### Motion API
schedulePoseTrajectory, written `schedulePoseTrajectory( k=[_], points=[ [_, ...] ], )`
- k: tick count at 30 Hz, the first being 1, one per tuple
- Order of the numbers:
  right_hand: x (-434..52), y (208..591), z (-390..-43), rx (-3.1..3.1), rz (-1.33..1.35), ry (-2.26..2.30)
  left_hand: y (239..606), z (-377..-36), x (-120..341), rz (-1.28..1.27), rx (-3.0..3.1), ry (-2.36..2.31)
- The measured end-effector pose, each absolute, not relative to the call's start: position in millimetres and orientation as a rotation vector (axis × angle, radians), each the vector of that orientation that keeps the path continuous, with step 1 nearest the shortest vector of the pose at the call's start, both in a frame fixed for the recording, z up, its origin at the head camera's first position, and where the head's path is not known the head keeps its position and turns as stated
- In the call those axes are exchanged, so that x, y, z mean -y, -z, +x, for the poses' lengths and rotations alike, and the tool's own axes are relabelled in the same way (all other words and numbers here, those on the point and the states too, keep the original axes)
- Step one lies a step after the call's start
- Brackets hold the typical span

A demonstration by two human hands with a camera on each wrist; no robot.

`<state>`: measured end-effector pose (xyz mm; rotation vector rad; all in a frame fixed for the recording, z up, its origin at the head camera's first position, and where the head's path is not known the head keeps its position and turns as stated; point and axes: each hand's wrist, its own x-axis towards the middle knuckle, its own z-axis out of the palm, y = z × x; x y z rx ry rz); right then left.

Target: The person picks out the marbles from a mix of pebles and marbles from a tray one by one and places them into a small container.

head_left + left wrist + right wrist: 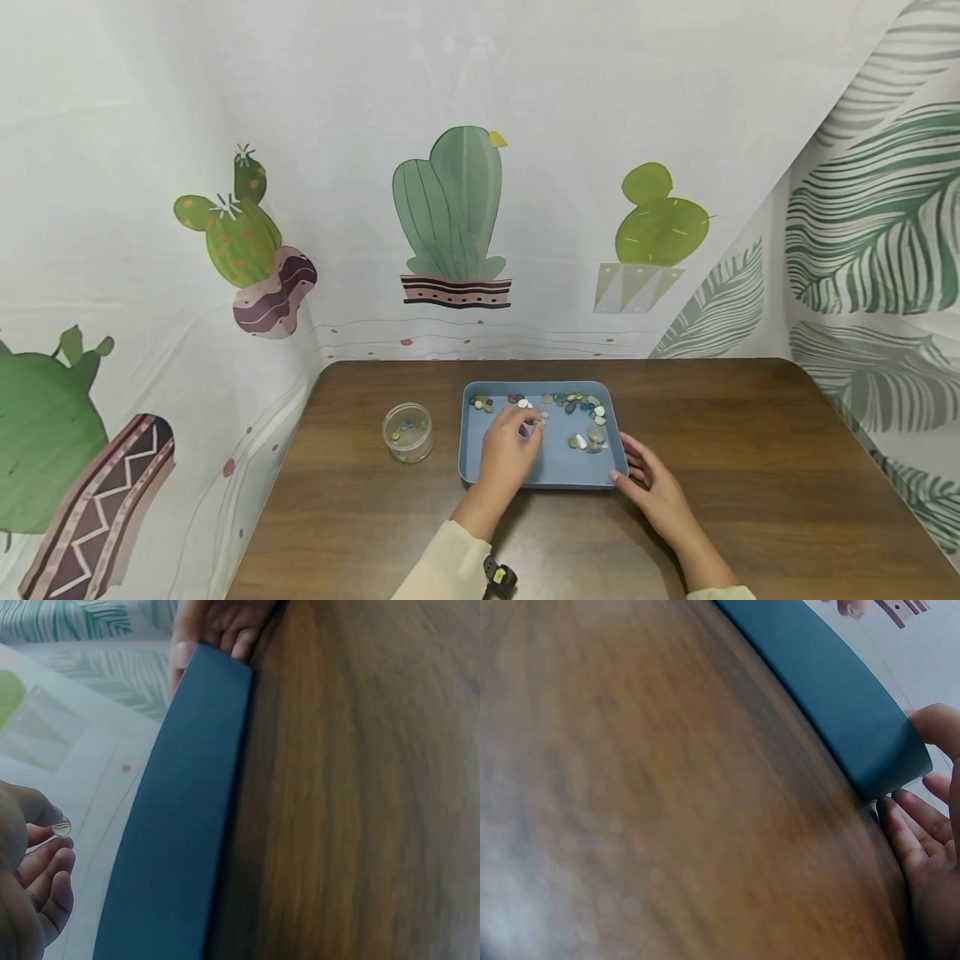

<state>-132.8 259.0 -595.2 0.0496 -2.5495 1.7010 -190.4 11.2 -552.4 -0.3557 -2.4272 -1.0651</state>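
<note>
Bare table [750,467] right of tray [540,479], jar [407,432] flanking left

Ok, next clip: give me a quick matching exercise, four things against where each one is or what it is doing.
Things:
1. left hand
2. right hand
3. clear jar
4. blue tray

Places or states:
A. stands on the table left of the tray
B. pinches a clear glass bead over the tray
C. steadies the tray's near right corner
D. holds pebbles and beads, mostly along its far edge

Pairs: 1-B, 2-C, 3-A, 4-D

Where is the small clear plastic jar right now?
In the head view, the small clear plastic jar stands on the brown wooden table, just left of the blue tray.
</note>
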Motion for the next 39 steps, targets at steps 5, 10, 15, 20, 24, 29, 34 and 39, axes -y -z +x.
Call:
schedulePoseTrajectory(
  k=[5, 10, 15, 20, 24, 29, 34, 39],
  points=[
    [-259, 595, -133, 2.559, 0.036, -1.702, 546, -186, 6, -0.297, 2.404, 1.104],
    [-260, 597, -134, 2.573, 0.025, -1.694, 538, -183, 26, -0.252, 2.349, 1.137],
    [-260, 599, -135, 2.571, 0.026, -1.696, 532, -181, 47, -0.192, 2.293, 1.155],
    [-259, 598, -135, 2.565, 0.027, -1.697, 527, -179, 69, -0.13, 2.259, 1.164],
    [-259, 597, -134, 2.558, 0.028, -1.694, 525, -177, 83, -0.091, 2.234, 1.126],
    [-259, 596, -134, 2.547, 0.043, -1.706, 527, -175, 100, -0.002, 2.215, 1.111],
    [-259, 596, -134, 2.566, 0.027, -1.682, 532, -173, 116, 0.033, 2.208, 1.089],
    [-259, 596, -134, 2.568, 0.03, -1.675, 532, -169, 129, 0.074, 2.212, 1.071]
  ],
)
